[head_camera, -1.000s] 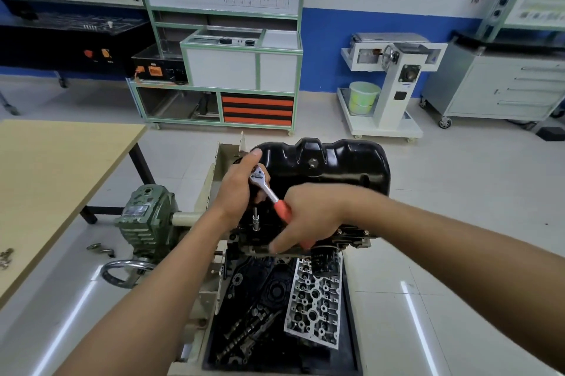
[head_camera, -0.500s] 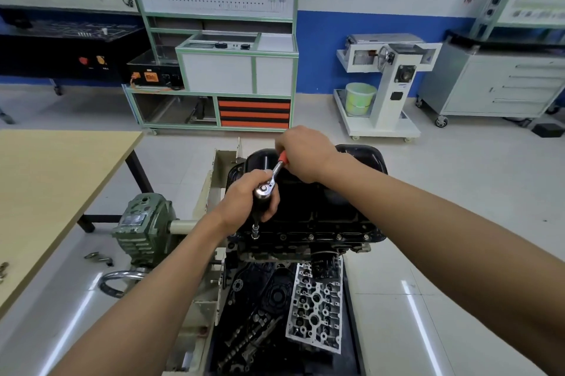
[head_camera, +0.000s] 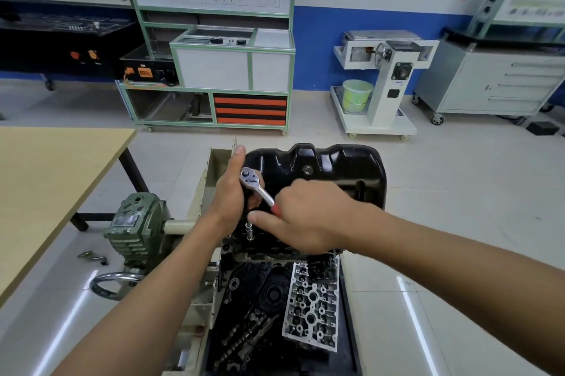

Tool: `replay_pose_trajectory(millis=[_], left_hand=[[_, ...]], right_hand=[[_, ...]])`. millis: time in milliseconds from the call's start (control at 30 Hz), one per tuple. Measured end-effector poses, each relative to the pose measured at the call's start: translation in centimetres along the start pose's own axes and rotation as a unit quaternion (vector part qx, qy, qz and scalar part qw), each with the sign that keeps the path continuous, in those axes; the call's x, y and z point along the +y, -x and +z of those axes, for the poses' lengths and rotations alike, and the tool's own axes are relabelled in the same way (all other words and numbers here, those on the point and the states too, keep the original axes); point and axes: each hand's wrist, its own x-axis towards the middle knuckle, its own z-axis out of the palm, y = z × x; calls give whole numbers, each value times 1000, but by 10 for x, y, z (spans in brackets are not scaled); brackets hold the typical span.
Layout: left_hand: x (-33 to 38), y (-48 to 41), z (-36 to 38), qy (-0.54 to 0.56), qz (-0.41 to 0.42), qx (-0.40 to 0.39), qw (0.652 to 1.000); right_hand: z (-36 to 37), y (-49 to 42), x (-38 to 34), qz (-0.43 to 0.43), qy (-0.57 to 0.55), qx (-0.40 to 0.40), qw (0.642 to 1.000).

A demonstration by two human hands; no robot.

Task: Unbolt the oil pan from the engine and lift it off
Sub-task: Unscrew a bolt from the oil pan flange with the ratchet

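Black oil pan (head_camera: 336, 164), near-left edge | left hand (head_camera: 230, 195) cups ratchet (head_camera: 255, 184) head | right hand (head_camera: 308, 216) grips its handle | open floor (head_camera: 458, 192) right

Single view from a wide-angle camera worn on the person's head, facing forward and tilted down along both forearms. The left hand (head_camera: 229, 195), right hand (head_camera: 308, 216) and the ratchet (head_camera: 256, 184) they grip lie near frame centre at arm's reach, against the oil pan (head_camera: 342, 164). The cylinder head (head_camera: 312, 302) occupies the near lower field, while the wooden table (head_camera: 46, 186) and the far cabinet (head_camera: 232, 67) lie toward the margins.
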Motion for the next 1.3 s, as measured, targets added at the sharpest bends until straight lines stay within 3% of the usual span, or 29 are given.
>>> replay_pose_trajectory(millis=[167,333,400,500,667,933,1033,1167,1300], left_hand=[[-3,1,3,-12,18,-17,1000],[-3,1,-12,-46,38,-38,997],[-3,2,-16,-57,35,-67,996],[-2,4,-18,-113,26,-123,986],[6,8,-6,-78,8,-186,979],[2,10,-4,-83,31,-69,994],[0,9,1,-57,31,-11,998],[0,9,10,-24,28,50,998],[-2,10,19,15,26,59,998]], right_hand=[[-6,3,-18,-27,-67,-107,992],[-31,-11,9,-14,-7,-181,983],[-37,-18,21,5,67,-150,986],[-37,-30,30,39,125,-28,991],[-16,-60,33,-27,118,33,992],[-10,-45,51,-62,138,82,985],[-19,-27,54,-50,150,57,986],[-20,-6,38,-34,60,15,998],[-14,2,10,-34,-30,-3,999]])
